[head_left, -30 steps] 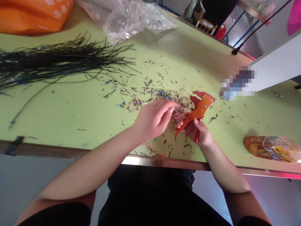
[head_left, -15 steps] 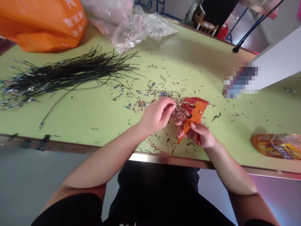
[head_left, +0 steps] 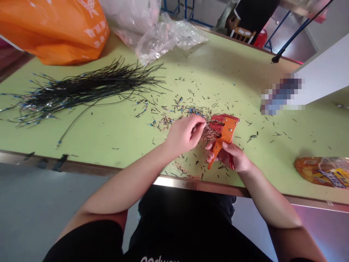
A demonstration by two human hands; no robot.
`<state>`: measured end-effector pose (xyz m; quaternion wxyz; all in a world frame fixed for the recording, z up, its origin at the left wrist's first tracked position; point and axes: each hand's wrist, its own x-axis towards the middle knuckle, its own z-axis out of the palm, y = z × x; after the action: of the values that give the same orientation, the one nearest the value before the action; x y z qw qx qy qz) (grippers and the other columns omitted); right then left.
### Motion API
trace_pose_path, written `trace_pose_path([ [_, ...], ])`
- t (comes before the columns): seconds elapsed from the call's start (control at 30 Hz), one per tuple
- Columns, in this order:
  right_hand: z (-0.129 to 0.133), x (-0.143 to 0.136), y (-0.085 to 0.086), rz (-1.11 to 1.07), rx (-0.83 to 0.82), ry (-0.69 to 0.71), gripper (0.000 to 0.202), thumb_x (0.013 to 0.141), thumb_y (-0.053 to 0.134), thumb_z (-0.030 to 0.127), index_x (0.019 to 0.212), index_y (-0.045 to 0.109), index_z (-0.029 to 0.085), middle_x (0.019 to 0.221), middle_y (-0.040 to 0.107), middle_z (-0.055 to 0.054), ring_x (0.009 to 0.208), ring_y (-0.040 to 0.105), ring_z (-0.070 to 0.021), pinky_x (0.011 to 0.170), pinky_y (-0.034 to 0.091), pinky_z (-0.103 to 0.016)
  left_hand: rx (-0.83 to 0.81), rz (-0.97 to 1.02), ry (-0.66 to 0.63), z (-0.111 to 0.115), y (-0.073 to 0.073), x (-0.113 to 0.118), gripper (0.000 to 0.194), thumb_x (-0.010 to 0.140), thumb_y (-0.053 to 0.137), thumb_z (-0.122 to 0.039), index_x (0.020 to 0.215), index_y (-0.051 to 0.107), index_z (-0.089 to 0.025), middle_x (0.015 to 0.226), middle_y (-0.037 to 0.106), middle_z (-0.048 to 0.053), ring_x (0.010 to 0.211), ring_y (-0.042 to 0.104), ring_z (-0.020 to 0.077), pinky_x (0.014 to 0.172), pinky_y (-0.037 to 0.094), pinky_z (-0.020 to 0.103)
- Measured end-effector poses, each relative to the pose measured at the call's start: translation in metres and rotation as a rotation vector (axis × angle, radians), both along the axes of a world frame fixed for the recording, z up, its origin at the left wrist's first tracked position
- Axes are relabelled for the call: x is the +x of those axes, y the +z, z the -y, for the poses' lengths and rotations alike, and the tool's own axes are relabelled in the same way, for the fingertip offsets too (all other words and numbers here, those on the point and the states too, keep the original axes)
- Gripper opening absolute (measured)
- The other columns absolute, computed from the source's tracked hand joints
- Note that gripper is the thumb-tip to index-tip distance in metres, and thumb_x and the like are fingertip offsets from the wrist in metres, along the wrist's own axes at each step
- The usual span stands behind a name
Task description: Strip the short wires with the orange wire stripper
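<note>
Pinched between the thumb and fingers of my left hand (head_left: pixel 187 133) is a thin black wire (head_left: pixel 212 122). Its end reaches into the jaws of an orange and red wire stripper (head_left: pixel 227 135). My right hand (head_left: pixel 231 156) is wrapped round the stripper's handles, with the jaws tilted up and toward the left. Beneath and behind both hands lies a heap of copper strands and black offcuts (head_left: pixel 205 134), partly hidden by my left hand. A long bundle of black wires (head_left: pixel 92 85) with blue ends lies on the table to the left.
An orange bag (head_left: pixel 68 32) and crumpled clear plastic bags (head_left: pixel 166 34) stand along the far left. A drink bottle (head_left: pixel 321 171) lies at the right. Behind it rises a white panel (head_left: pixel 324 72). Short black offcuts are scattered over the green table (head_left: pixel 92 142).
The view has shifted slightly, so the table things appear a little farther right and lower. Both hands keep their grips, and the wire still reaches the stripper's jaws.
</note>
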<state>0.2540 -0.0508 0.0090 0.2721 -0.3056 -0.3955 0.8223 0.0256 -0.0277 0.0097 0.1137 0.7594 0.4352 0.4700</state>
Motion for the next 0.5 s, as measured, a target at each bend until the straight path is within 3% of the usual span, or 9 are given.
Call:
trace_pose_path([
  [0.17, 0.001, -0.005, -0.001, 0.045, 0.083, -0.039, 0.044, 0.094, 0.072, 0.060, 0.085, 0.071, 0.017, 0.069, 0.065, -0.001, 0.064, 0.068, -0.0161, 0.063, 0.058, -0.029, 0.035, -0.030, 0.019, 0.001, 0.000, 0.000, 0.005, 0.103, 0.055, -0.022, 0.102, 0.060, -0.021, 0.073, 0.070, -0.002, 0.054, 0.058, 0.0100, 0.054, 0.041, 0.024],
  [0.3, 0.004, -0.013, -0.003, 0.074, 0.136, -0.081, 0.050, 0.095, 0.070, 0.062, 0.073, 0.062, 0.019, 0.057, 0.054, 0.004, 0.050, 0.056, -0.0126, 0.052, 0.048, -0.026, 0.032, -0.064, 0.033, 0.003, 0.003, 0.000, 0.006, 0.104, 0.053, -0.021, 0.102, 0.059, -0.021, 0.077, 0.072, -0.001, 0.059, 0.062, 0.0119, 0.056, 0.041, 0.026],
  [0.5, 0.012, -0.026, -0.004, 0.046, 0.064, -0.156, 0.057, 0.092, 0.070, 0.068, 0.064, 0.052, 0.022, 0.050, 0.040, 0.008, 0.041, 0.036, -0.0091, 0.044, 0.037, -0.024, -0.106, -0.054, 0.004, 0.005, 0.008, -0.001, 0.010, 0.107, 0.048, -0.027, 0.102, 0.056, -0.022, 0.070, 0.066, -0.003, 0.056, 0.060, 0.0135, 0.056, 0.040, 0.027],
])
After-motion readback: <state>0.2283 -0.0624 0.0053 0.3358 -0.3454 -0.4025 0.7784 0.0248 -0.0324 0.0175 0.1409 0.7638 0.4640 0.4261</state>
